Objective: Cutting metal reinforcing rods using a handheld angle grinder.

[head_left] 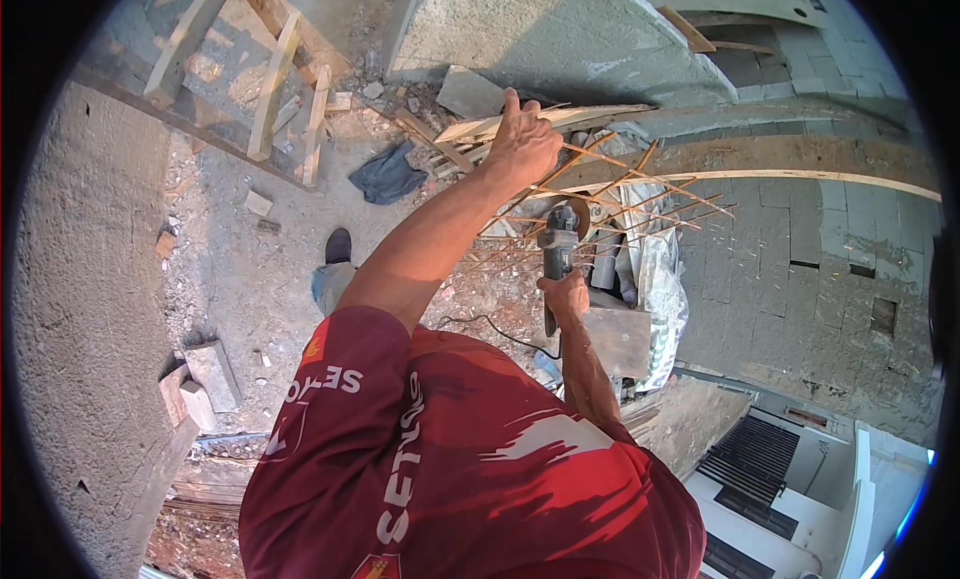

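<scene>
My right hand point(567, 293) is wrapped round the grey body of an angle grinder point(560, 241). The grinder's round disc point(580, 219) sits at its far end, among the thin rusty bars of a steel mesh point(640, 184). Whether the disc touches a bar I cannot make out. Farther off and to the left, my left hand point(525, 139) is closed at the mesh's far left edge, where a bar runs out from beneath its fingers; the grip itself is partly hidden. A dark power cord point(490, 322) curves across the ground left of the grinder.
Wooden boards point(560, 119) and a concrete slab point(540, 39) lie beyond the mesh. A long plank point(780, 159) stretches right. White plastic sheeting point(660, 289) is beside the grinder. Rubble, a dark cloth point(388, 174) and loose bricks point(212, 377) are on the left.
</scene>
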Tool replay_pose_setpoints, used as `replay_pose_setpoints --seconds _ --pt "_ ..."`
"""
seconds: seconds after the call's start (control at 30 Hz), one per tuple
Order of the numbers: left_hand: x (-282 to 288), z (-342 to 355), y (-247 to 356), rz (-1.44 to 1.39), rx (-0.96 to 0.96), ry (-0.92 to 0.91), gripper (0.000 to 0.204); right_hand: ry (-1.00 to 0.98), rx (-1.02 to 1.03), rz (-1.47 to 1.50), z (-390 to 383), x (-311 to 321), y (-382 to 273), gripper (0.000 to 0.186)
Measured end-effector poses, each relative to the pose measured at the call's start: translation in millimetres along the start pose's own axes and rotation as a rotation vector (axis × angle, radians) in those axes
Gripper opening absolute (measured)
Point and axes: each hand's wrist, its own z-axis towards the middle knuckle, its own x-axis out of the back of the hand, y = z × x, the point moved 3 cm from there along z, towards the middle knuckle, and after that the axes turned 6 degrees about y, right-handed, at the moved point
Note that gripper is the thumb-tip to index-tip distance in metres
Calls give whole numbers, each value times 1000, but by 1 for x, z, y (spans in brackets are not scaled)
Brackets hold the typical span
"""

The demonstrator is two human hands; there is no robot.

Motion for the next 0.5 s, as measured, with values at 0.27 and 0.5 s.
replay_pose_setpoints --seconds 0.27,0.5 --pt "0 0 0 20 -5 4 26 15 -4 27 2 0 4 63" --pt "-1 -1 3 31 -4 59 23 -19 -13 -4 -2 14 -1 62"
